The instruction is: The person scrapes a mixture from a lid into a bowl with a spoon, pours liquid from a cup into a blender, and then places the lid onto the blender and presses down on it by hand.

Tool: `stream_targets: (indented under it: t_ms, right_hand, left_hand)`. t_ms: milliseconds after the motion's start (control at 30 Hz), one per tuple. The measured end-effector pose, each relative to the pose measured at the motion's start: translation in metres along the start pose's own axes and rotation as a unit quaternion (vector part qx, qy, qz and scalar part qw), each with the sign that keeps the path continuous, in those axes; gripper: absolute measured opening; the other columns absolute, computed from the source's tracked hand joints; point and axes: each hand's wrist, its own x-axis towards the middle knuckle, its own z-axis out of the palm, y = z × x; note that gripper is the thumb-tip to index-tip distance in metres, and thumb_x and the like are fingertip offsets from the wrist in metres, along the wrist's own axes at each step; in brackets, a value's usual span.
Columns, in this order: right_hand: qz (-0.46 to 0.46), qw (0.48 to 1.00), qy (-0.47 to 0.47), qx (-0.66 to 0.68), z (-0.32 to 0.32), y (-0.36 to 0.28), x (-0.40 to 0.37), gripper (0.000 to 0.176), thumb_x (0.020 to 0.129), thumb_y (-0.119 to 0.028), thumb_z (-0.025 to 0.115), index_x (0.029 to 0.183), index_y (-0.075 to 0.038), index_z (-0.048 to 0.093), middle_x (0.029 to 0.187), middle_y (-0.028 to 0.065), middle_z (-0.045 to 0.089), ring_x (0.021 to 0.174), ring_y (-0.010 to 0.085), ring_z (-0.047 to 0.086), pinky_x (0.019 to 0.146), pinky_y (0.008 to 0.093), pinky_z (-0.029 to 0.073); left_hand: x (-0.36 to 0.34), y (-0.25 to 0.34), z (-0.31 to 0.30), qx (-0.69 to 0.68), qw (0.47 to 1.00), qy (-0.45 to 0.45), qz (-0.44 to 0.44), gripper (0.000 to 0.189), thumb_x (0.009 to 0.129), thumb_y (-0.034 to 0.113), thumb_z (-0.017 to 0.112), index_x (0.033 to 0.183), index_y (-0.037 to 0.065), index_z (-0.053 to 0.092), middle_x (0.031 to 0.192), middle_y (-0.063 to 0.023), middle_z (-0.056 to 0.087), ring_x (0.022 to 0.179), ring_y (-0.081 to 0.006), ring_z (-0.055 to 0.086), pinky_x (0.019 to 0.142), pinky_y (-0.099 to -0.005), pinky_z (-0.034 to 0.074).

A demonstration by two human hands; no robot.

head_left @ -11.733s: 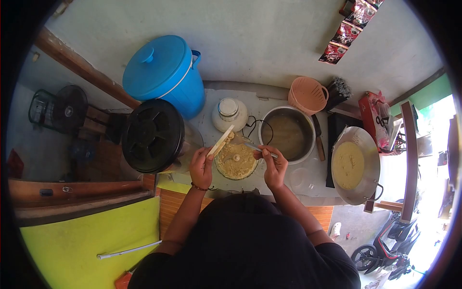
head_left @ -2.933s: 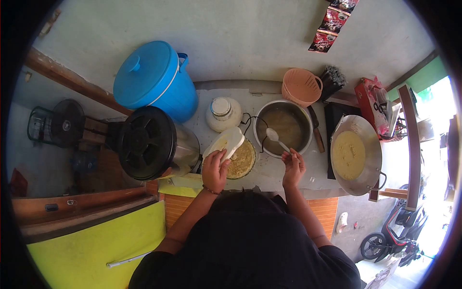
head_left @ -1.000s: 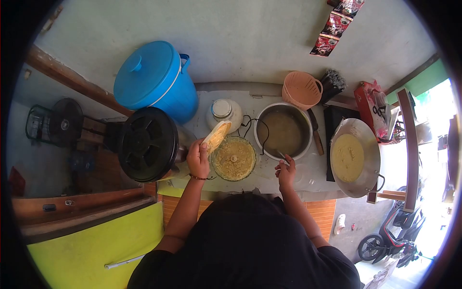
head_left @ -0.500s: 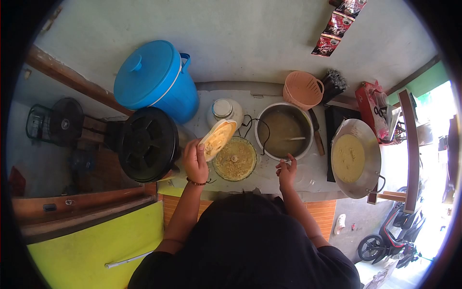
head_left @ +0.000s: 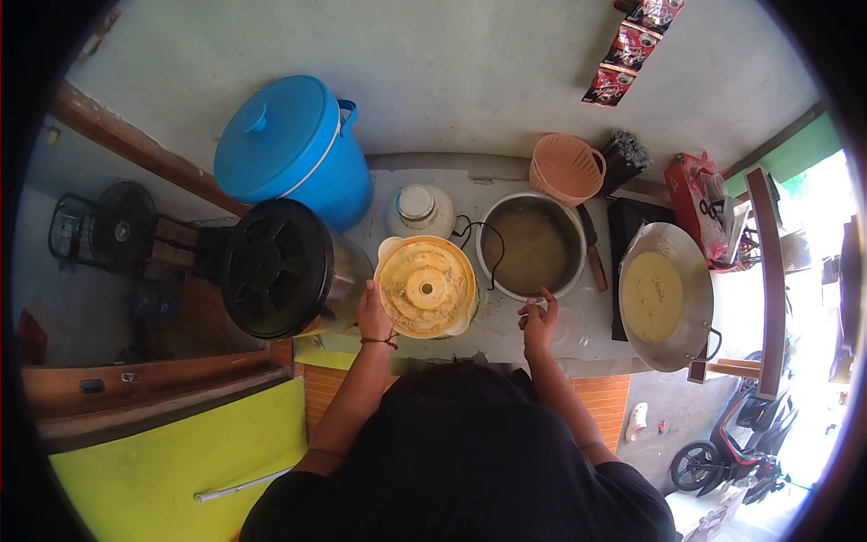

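My left hand [head_left: 373,312] grips the left edge of a round, cream-coloured lid [head_left: 426,287]. Its smeared face, with a small hole at the centre, is turned up toward the camera. Beneath it the bowl of crumbly yellowish mixture is almost wholly hidden. My right hand [head_left: 539,321] is at the near rim of a metal pot [head_left: 533,246] holding cloudy liquid; its fingers are partly curled, and whether they hold anything is too small to tell. A thin black cable [head_left: 502,262] crosses the pot.
A white-lidded jar [head_left: 420,210], a blue lidded bucket [head_left: 293,149] and a black-lidded container [head_left: 276,269] stand left and behind. Toward the right are a pink basket [head_left: 566,169], a knife [head_left: 597,262] and a wide pan of pale batter [head_left: 654,294].
The lid has swung from a tilted, edge-on pose to face the camera and now covers the bowl. A light-coloured utensil no longer shows in the pot. My right hand has hardly moved.
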Motion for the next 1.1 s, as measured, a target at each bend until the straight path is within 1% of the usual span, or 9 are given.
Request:
stream_targets:
  t_ms: [67, 367, 500, 633, 733, 867, 967, 1067, 1100]
  right_hand:
    - [0.000, 1.000, -0.003, 0.003, -0.002, 0.000, -0.002, 0.042, 0.092, -0.011, 0.055, 0.131, -0.007, 0.039, 0.068, 0.0047, 0.058, 0.050, 0.0076, 0.046, 0.047, 0.0228, 0.038]
    - [-0.013, 1.000, -0.021, 0.006, -0.004, 0.001, -0.007, 0.041, 0.092, -0.009, 0.055, 0.130, -0.007, 0.041, 0.068, 0.0042, 0.057, 0.053, 0.0076, 0.047, 0.049, 0.0228, 0.039]
    - [-0.132, 0.987, -0.001, -0.095, -0.010, 0.010, -0.005, 0.031, 0.089, -0.008, 0.058, 0.119, -0.005, 0.051, 0.071, 0.0059, 0.058, 0.057, 0.0117, 0.050, 0.053, 0.0275, 0.043]
    - [-0.257, 0.923, -0.023, -0.285, -0.020, -0.004, -0.019, 0.017, 0.084, -0.006, 0.061, 0.101, -0.003, 0.062, 0.078, 0.0097, 0.060, 0.063, 0.0203, 0.055, 0.060, 0.0329, 0.046]
    - [-0.349, 0.868, -0.014, -0.353, -0.033, 0.001, -0.021, 0.012, 0.082, -0.006, 0.063, 0.094, -0.004, 0.064, 0.080, 0.0088, 0.061, 0.064, 0.0189, 0.057, 0.056, 0.0301, 0.046]
    - [-0.318, 0.884, -0.010, -0.343, -0.053, -0.001, -0.027, 0.011, 0.082, -0.006, 0.063, 0.093, -0.005, 0.064, 0.081, 0.0083, 0.061, 0.067, 0.0205, 0.058, 0.057, 0.0310, 0.046]
    - [-0.290, 0.889, 0.023, -0.354, -0.071, -0.005, -0.031, 0.013, 0.081, -0.007, 0.063, 0.094, -0.005, 0.064, 0.084, 0.0083, 0.061, 0.073, 0.0232, 0.058, 0.063, 0.0337, 0.047]
    - [-0.265, 0.862, 0.103, -0.419, -0.101, -0.008, -0.029, 0.023, 0.080, -0.010, 0.064, 0.102, -0.007, 0.060, 0.099, 0.0126, 0.058, 0.090, 0.0293, 0.056, 0.077, 0.0400, 0.045]
    - [-0.264, 0.841, 0.149, -0.448, -0.110, -0.008, -0.030, 0.027, 0.079, -0.012, 0.065, 0.105, -0.008, 0.059, 0.103, 0.0146, 0.055, 0.095, 0.0318, 0.054, 0.081, 0.0429, 0.044]
  left_hand:
    - [0.004, -0.011, -0.011, -0.044, 0.996, 0.018, -0.072, 0.043, 0.099, 0.034, 0.045, 0.117, -0.004, 0.053, 0.110, -0.0098, 0.062, 0.100, -0.0204, 0.062, 0.086, -0.0338, 0.050]
    - [-0.001, -0.033, -0.041, -0.022, 0.987, 0.048, -0.151, 0.038, 0.097, 0.032, 0.051, 0.116, 0.000, 0.055, 0.108, -0.0107, 0.063, 0.096, -0.0198, 0.062, 0.079, -0.0326, 0.051]
    - [0.005, -0.057, -0.062, 0.114, 0.991, 0.049, -0.054, 0.035, 0.095, 0.029, 0.055, 0.108, -0.003, 0.060, 0.097, -0.0092, 0.065, 0.083, -0.0141, 0.062, 0.072, -0.0273, 0.049]
    - [0.001, -0.070, -0.060, 0.111, 0.990, 0.085, 0.018, 0.033, 0.095, 0.025, 0.055, 0.108, -0.006, 0.059, 0.093, -0.0080, 0.065, 0.082, -0.0130, 0.061, 0.074, -0.0265, 0.048]
    - [-0.010, -0.062, -0.052, 0.158, 0.985, 0.049, 0.037, 0.038, 0.095, 0.025, 0.055, 0.114, -0.007, 0.056, 0.098, -0.0095, 0.065, 0.088, -0.0155, 0.061, 0.080, -0.0281, 0.047]
    - [-0.004, -0.076, -0.065, 0.231, 0.971, 0.036, 0.045, 0.052, 0.094, 0.032, 0.056, 0.125, -0.009, 0.051, 0.118, -0.0186, 0.059, 0.106, -0.0225, 0.057, 0.088, -0.0319, 0.044]
    - [-0.029, -0.074, -0.037, 0.562, 0.776, 0.181, 0.222, 0.049, 0.092, 0.029, 0.057, 0.126, -0.005, 0.049, 0.117, -0.0171, 0.055, 0.107, -0.0247, 0.052, 0.090, -0.0341, 0.042]
    - [-0.072, -0.041, 0.016, 0.456, 0.768, 0.144, 0.426, 0.048, 0.089, 0.027, 0.060, 0.125, -0.003, 0.049, 0.114, -0.0170, 0.055, 0.105, -0.0276, 0.052, 0.088, -0.0351, 0.043]
    - [-0.084, -0.037, 0.031, 0.418, 0.819, 0.053, 0.390, 0.048, 0.088, 0.026, 0.062, 0.126, -0.002, 0.049, 0.114, -0.0165, 0.054, 0.104, -0.0277, 0.052, 0.087, -0.0350, 0.043]
